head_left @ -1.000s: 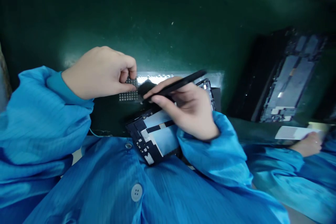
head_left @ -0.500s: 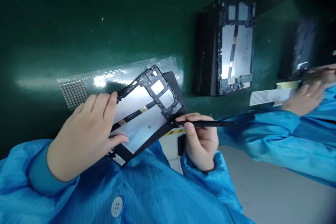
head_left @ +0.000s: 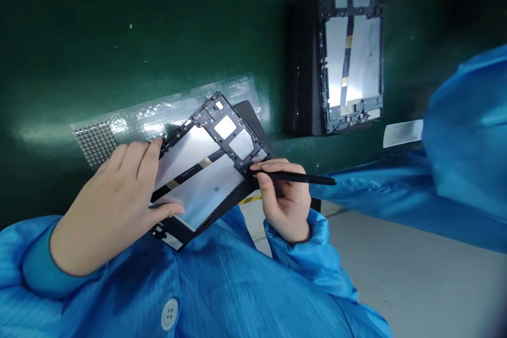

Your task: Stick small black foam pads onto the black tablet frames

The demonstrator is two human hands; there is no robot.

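Note:
My left hand (head_left: 114, 200) grips a tablet frame (head_left: 216, 190), its fingers over the far long edge and its thumb across the silvery back plate. The frame is black-rimmed, with a dark flex strip (head_left: 194, 170) running along it. It lies aslant on a dark flat panel (head_left: 249, 116) near the bench's front edge. In my right hand (head_left: 287, 195), closed in a pinch, are slim black tweezers (head_left: 303, 177). Their tip end is at the frame's right edge, near the corner; the fingers hide the tip itself.
Behind the frame lies a clear plastic sheet (head_left: 158, 116) with rows of small dark squares (head_left: 95, 142) at its left end. A stack of tablet frames (head_left: 332, 58) stands back right on the green bench (head_left: 130, 63). A co-worker's blue sleeve (head_left: 471, 127) reaches in at right, beside a striped white strip (head_left: 402, 133).
The view has shifted slightly. Both my hands keep their grips, and the tweezers stay at the frame's edge. The co-worker's sleeve has come farther in, and that person's hands no longer show.

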